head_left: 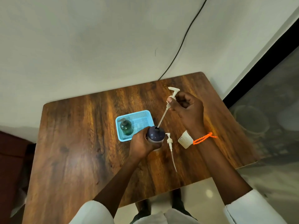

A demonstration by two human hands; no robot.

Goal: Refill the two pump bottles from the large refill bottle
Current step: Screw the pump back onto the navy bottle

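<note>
Two hands: both gripping.
Table (72, 143): wooden, bears everything.
Blue basket (145, 114): 11 o'clock of dark bottle, holds green pump bottle (126, 127).
Left hand (142, 145): wraps dark bottle (155, 134).
Right hand (186, 107): pinches white pump (171, 98), tube tip in bottle's neck.
Loose pump (170, 147): lying at 4 o'clock of bottle.

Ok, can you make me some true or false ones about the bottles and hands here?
1. The right hand holds a white pump with its tube tip in the dark bottle. True.
2. The left hand rests flat on the table. False: it grips the dark bottle.
3. The green pump bottle stands in the blue basket. True.
4. The second white pump is screwed onto a bottle. False: it lies loose on the table.
</note>
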